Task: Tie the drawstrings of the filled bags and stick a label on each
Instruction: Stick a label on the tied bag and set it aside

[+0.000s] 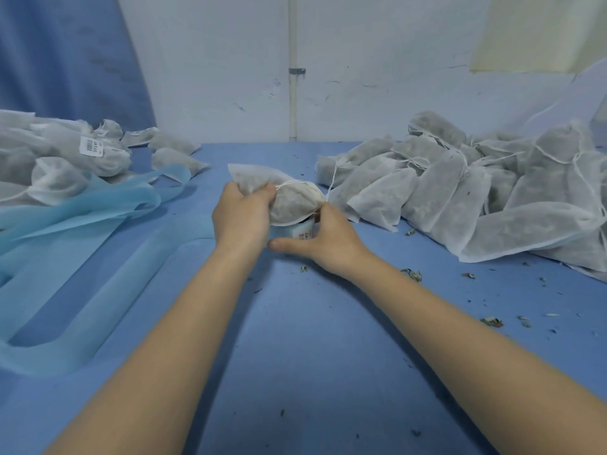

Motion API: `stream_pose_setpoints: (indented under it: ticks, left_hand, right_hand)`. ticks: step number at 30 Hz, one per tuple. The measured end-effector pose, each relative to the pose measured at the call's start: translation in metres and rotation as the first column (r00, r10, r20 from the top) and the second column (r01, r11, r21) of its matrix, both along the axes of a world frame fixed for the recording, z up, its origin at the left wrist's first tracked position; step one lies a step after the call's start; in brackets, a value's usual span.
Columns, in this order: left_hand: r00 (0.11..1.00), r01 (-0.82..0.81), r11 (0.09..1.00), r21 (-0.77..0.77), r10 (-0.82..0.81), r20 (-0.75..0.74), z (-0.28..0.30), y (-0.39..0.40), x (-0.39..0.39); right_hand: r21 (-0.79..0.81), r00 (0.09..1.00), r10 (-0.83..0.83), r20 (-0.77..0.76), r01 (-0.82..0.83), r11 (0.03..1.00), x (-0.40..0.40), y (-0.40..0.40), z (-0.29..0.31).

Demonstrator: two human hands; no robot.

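On the left of the counter a labelled pile is lying apart, likely the finished bags, kept separate from the untied heap on the right. The left hand is gripping the bag at its cinched neck, probably steadying it, while the right hand is curling round a label roll just beneath the bag. The bag is sitting between both hands, touching each.
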State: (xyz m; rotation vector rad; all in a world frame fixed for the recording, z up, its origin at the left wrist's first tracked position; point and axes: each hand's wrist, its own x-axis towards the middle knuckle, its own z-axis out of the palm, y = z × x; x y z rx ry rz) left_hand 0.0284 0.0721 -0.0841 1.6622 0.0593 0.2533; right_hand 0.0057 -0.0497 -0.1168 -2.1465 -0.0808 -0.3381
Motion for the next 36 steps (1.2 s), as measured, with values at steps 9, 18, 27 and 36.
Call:
stream_pose_setpoints:
  ticks: [9, 18, 27, 36]
  left_hand:
    - [0.999, -0.054, 0.992, 0.117, 0.054, 0.003, -0.003, -0.004, 0.000]
    - [0.998, -0.069, 0.989, 0.128, 0.070, 0.003, -0.005, -0.004, 0.003]
    - [0.997, -0.075, 0.990, 0.120, 0.075, 0.008, -0.007, -0.005, 0.003]
    - [0.997, -0.073, 0.991, 0.112, 0.073, 0.008, -0.007, -0.005, 0.003]
  right_hand:
    - [0.070, 0.998, -0.061, 0.008, 0.060, 0.996, -0.014, -0.018, -0.007]
    - [0.087, 0.972, -0.230, 0.054, 0.225, 0.970, -0.016, -0.013, -0.011]
    - [-0.004, 0.952, -0.302, 0.044, 0.303, 0.953, -0.024, -0.006, -0.009]
    - [-0.228, 1.000, -0.030, 0.009, 0.031, 0.973, -0.040, 0.012, -0.001]
